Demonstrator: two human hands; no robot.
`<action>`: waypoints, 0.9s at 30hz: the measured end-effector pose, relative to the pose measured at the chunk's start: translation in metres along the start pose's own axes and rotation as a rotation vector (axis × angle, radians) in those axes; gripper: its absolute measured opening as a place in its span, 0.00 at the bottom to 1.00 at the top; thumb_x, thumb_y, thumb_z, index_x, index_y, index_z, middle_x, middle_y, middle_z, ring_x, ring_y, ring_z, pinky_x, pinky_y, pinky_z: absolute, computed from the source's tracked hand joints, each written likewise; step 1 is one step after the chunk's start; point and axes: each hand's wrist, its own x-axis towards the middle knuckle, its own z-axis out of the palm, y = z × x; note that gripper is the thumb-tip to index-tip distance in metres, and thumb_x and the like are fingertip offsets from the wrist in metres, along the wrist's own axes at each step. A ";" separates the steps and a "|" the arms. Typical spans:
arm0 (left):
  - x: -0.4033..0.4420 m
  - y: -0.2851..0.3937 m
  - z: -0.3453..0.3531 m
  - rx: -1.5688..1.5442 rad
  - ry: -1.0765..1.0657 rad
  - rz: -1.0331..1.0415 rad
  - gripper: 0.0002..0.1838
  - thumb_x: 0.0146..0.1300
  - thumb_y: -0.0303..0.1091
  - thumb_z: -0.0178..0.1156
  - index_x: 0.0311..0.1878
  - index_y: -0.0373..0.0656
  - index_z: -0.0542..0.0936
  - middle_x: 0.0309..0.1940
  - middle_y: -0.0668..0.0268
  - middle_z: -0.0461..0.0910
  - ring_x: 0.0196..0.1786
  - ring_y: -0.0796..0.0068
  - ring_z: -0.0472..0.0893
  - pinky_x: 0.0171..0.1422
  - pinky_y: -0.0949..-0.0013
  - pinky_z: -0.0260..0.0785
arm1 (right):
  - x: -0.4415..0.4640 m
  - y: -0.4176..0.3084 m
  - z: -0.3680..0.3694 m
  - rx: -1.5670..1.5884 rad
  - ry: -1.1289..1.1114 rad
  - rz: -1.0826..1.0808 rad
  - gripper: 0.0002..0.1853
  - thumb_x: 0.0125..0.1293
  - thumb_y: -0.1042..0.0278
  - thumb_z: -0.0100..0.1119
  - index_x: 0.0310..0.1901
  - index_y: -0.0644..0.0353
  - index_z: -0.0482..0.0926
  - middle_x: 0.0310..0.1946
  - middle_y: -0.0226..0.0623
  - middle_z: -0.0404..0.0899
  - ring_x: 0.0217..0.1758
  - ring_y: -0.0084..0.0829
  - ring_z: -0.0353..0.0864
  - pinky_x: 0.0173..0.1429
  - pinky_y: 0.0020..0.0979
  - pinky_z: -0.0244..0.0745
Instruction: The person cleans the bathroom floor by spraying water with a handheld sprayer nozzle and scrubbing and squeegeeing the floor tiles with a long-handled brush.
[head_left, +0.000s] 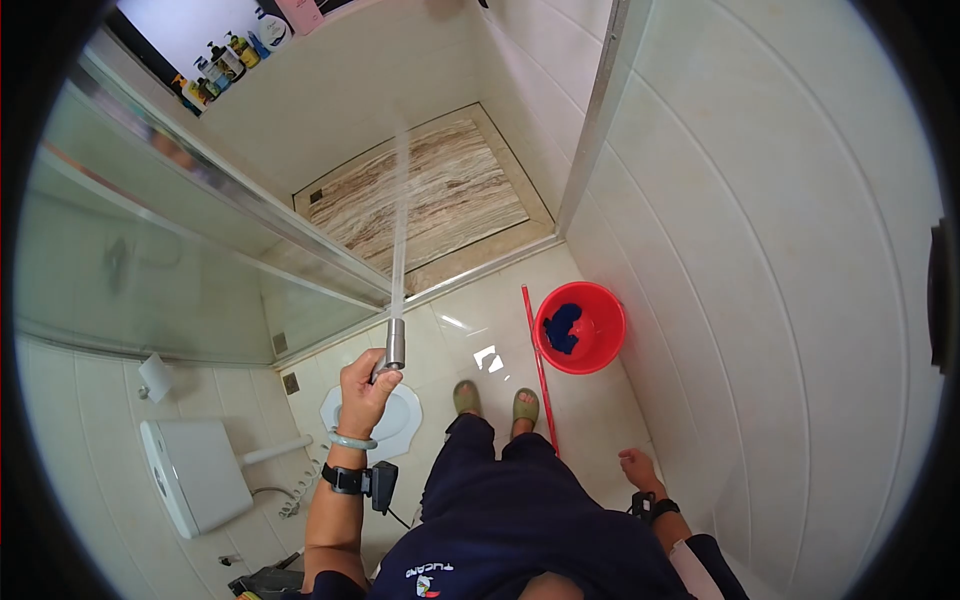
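Note:
My left hand [366, 388] is closed round a metal spray nozzle [396, 345] in front of me. A straight jet of water [400, 230] leaves the nozzle and crosses the shower area's patterned floor [430, 190] to the wall beyond. My right hand [638, 468] hangs low at the right, away from any object, its fingers curled with nothing visible in them. Nearest to it are a red stick [540, 370] on the tiles and a red bucket [609, 328] with a dark blue cloth [562, 328] inside.
A squat toilet [400, 420] lies left of my feet, with a white cistern [198, 475] and a paper roll [156, 378] on the left wall. Glass panels [190, 250] and a metal sill [480, 272] border the shower. Several bottles [222, 62] line a ledge.

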 end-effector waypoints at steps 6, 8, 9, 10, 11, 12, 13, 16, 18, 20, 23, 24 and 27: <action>0.001 0.000 -0.001 0.009 -0.012 0.066 0.16 0.58 0.41 0.65 0.37 0.36 0.79 0.22 0.72 0.70 0.26 0.84 0.65 0.29 0.77 0.58 | -0.021 -0.017 0.014 0.028 0.026 -0.011 0.14 0.60 0.66 0.55 0.46 0.60 0.80 0.30 0.37 0.82 0.33 0.28 0.81 0.41 0.30 0.75; 0.005 -0.003 0.000 0.066 0.091 0.026 0.15 0.58 0.39 0.65 0.37 0.36 0.79 0.22 0.72 0.71 0.26 0.84 0.66 0.30 0.77 0.59 | -0.016 -0.013 0.013 0.069 0.050 -0.028 0.14 0.60 0.66 0.54 0.46 0.61 0.79 0.30 0.36 0.81 0.33 0.28 0.81 0.40 0.30 0.75; 0.007 -0.005 0.000 0.071 0.110 0.030 0.15 0.58 0.39 0.65 0.37 0.36 0.79 0.22 0.72 0.71 0.26 0.84 0.66 0.30 0.77 0.59 | -0.012 -0.006 0.019 0.056 0.046 -0.036 0.14 0.60 0.66 0.54 0.46 0.61 0.79 0.29 0.36 0.81 0.32 0.27 0.80 0.38 0.29 0.75; 0.008 -0.006 0.000 0.087 0.126 0.039 0.14 0.58 0.39 0.66 0.37 0.37 0.80 0.21 0.71 0.71 0.26 0.84 0.66 0.29 0.77 0.60 | -0.009 -0.003 0.025 0.044 0.035 -0.044 0.14 0.60 0.67 0.54 0.46 0.61 0.79 0.29 0.35 0.81 0.31 0.26 0.80 0.36 0.28 0.75; 0.002 -0.008 0.000 0.105 0.143 0.048 0.13 0.58 0.38 0.66 0.36 0.37 0.80 0.20 0.71 0.71 0.25 0.84 0.66 0.29 0.77 0.60 | -0.006 0.005 0.033 0.042 0.020 -0.065 0.14 0.60 0.67 0.54 0.46 0.61 0.79 0.29 0.35 0.81 0.31 0.26 0.80 0.36 0.28 0.75; 0.001 -0.008 -0.001 0.118 0.160 0.042 0.13 0.58 0.38 0.66 0.36 0.37 0.80 0.20 0.71 0.71 0.25 0.84 0.66 0.29 0.77 0.60 | -0.005 0.008 0.038 0.063 0.010 -0.043 0.14 0.60 0.67 0.54 0.46 0.61 0.79 0.28 0.34 0.80 0.30 0.25 0.79 0.34 0.27 0.74; 0.002 -0.007 -0.001 0.141 0.152 0.061 0.13 0.58 0.38 0.67 0.36 0.37 0.80 0.20 0.71 0.71 0.25 0.84 0.66 0.29 0.77 0.60 | -0.004 0.010 0.042 0.083 0.000 -0.014 0.14 0.60 0.67 0.55 0.46 0.61 0.79 0.28 0.33 0.79 0.29 0.23 0.78 0.32 0.26 0.73; 0.002 -0.007 0.000 0.151 0.153 0.088 0.14 0.57 0.40 0.67 0.35 0.37 0.80 0.18 0.71 0.71 0.23 0.84 0.66 0.27 0.76 0.60 | -0.003 0.013 0.053 0.154 -0.025 -0.027 0.14 0.60 0.68 0.55 0.47 0.61 0.79 0.28 0.32 0.79 0.28 0.22 0.76 0.29 0.25 0.72; 0.002 -0.009 0.001 0.199 0.187 0.072 0.15 0.57 0.41 0.68 0.35 0.38 0.81 0.17 0.70 0.72 0.22 0.83 0.67 0.26 0.76 0.61 | -0.007 0.002 0.057 0.166 -0.023 0.024 0.13 0.59 0.68 0.54 0.45 0.59 0.80 0.30 0.37 0.81 0.32 0.29 0.80 0.37 0.29 0.74; 0.003 -0.012 0.002 0.215 0.211 0.080 0.15 0.57 0.42 0.68 0.35 0.39 0.81 0.17 0.70 0.72 0.21 0.83 0.68 0.26 0.75 0.61 | -0.010 -0.010 0.060 0.178 -0.021 0.076 0.13 0.58 0.67 0.54 0.43 0.57 0.81 0.32 0.42 0.83 0.37 0.36 0.83 0.44 0.33 0.76; 0.001 -0.018 0.002 0.257 0.240 0.075 0.15 0.57 0.43 0.68 0.34 0.40 0.81 0.16 0.69 0.72 0.20 0.81 0.68 0.25 0.74 0.61 | -0.020 -0.018 0.068 0.193 0.008 0.047 0.13 0.59 0.67 0.54 0.43 0.58 0.81 0.31 0.42 0.82 0.35 0.35 0.82 0.42 0.33 0.76; 0.001 -0.018 0.002 0.282 0.245 0.067 0.15 0.57 0.43 0.67 0.34 0.40 0.81 0.16 0.68 0.71 0.20 0.80 0.68 0.25 0.74 0.61 | -0.023 -0.018 0.071 0.196 0.009 0.045 0.13 0.59 0.67 0.54 0.44 0.58 0.81 0.30 0.42 0.82 0.34 0.34 0.82 0.42 0.32 0.76; -0.001 -0.016 0.005 0.294 0.286 0.070 0.16 0.57 0.46 0.67 0.32 0.41 0.80 0.15 0.66 0.71 0.19 0.77 0.68 0.24 0.72 0.61 | -0.039 -0.014 0.082 0.235 0.000 0.064 0.13 0.60 0.66 0.54 0.44 0.60 0.80 0.29 0.41 0.82 0.33 0.32 0.82 0.40 0.31 0.76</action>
